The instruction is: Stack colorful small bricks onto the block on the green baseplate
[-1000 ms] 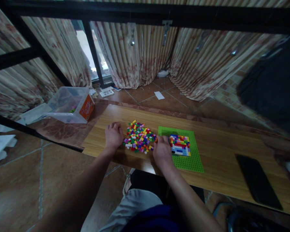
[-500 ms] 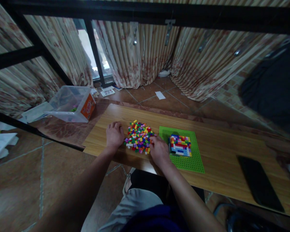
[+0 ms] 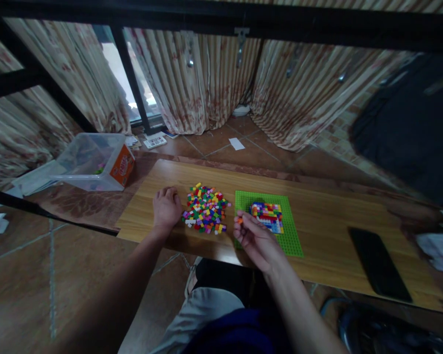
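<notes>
My right hand [image 3: 257, 240] is turned palm up, pinching a small orange toy brick [image 3: 239, 221] between thumb and fingers. It hovers over the left part of a green studded baseplate [image 3: 292, 221]. Just behind it, a multicoloured brick build [image 3: 268, 212] stands on that plate, partly covered by the fingers. To the left lies a loose pile of small coloured bricks [image 3: 206, 209]. Beside the pile's left edge, my left hand [image 3: 167, 209] rests palm down on the table with its fingers curled in; nothing shows in it.
The wooden table [image 3: 321, 211] carries a black phone-like slab [image 3: 378, 263] on the right. A clear plastic bin [image 3: 92, 162] with an orange label stands on the floor at left. Curtains [image 3: 214, 83] and a dark frame bar [image 3: 206, 17] lie beyond the table.
My right hand has lifted away from the pile, moved right over the baseplate and turned palm up, with an orange brick now showing. The left hand stays beside the pile. The view shifted slightly.
</notes>
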`<state>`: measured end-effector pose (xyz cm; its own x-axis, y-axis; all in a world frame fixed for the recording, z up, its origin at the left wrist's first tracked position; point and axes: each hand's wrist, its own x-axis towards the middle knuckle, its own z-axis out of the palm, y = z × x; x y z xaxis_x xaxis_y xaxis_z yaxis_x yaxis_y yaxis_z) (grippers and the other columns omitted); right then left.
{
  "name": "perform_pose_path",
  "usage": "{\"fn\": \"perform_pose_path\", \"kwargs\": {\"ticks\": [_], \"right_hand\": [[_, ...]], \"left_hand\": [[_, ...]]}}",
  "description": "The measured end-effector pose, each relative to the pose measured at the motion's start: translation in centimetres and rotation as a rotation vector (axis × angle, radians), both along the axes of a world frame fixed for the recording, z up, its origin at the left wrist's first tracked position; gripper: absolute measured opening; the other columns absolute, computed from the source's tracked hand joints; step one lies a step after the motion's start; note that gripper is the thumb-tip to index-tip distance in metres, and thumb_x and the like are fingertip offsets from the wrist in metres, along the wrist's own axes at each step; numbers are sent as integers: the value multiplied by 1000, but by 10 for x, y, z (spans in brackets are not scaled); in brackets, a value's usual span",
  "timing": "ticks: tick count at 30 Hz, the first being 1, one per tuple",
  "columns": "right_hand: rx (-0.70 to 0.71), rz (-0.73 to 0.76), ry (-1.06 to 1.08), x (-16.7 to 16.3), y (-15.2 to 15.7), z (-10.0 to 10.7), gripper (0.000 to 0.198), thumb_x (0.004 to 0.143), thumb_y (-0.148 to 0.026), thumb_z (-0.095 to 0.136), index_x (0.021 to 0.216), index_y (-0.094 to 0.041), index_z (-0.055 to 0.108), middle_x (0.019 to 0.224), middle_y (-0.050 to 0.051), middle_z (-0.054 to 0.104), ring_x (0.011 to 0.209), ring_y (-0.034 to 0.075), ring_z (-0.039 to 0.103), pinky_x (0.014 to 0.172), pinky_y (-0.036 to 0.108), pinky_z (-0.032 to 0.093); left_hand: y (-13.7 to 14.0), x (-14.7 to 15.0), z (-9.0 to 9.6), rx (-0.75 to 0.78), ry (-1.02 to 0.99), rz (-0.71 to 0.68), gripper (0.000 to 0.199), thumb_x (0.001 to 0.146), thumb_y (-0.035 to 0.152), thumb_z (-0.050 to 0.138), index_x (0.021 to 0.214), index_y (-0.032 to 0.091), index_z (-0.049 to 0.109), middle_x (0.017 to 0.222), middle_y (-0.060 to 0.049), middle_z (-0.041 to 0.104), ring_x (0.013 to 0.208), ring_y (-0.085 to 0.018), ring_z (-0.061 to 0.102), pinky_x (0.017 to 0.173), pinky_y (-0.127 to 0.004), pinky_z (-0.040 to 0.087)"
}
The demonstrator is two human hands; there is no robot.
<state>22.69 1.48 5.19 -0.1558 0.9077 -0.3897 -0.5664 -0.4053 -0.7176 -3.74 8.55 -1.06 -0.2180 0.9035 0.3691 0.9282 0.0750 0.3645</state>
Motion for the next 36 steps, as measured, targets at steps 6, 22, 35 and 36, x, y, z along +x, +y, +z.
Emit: {"fn": "perform_pose_path", "kwargs": {"ticks": [6,22,35,36], "right_hand": [[-97,-120,20,17,-9,12,23,70,-26,82,89,-20,73,74,-3,69,55,5,60,49,12,49],[105,-550,-477,108,-5,-18,38,51,-38,90,79,-19,73,72,1,72,66,14,69,65,26,59],[372,-518,-1121,88,9,-41,23,78,-39,67,84,-18,75,84,7,73,75,19,66,72,34,50],[390,-531,-1136,86,9,-41,23,79,-38,66,83,-18,75,83,6,73,75,19,65,72,33,50]], "left_hand": [[2,-2,0,17,14,-25,27,86,22,43,98,14,66,106,-16,67,104,-32,58,96,-47,43],[5,-7,-3,39,21,-39,25,86,22,44,96,15,66,106,-15,67,108,-32,59,98,-48,43],[6,-9,-5,73,79,-43,24,85,23,45,94,15,66,102,-15,69,101,-31,61,93,-46,46],[6,-9,-5,75,84,-46,24,86,23,44,94,15,66,102,-15,69,101,-31,61,93,-46,46]]}}
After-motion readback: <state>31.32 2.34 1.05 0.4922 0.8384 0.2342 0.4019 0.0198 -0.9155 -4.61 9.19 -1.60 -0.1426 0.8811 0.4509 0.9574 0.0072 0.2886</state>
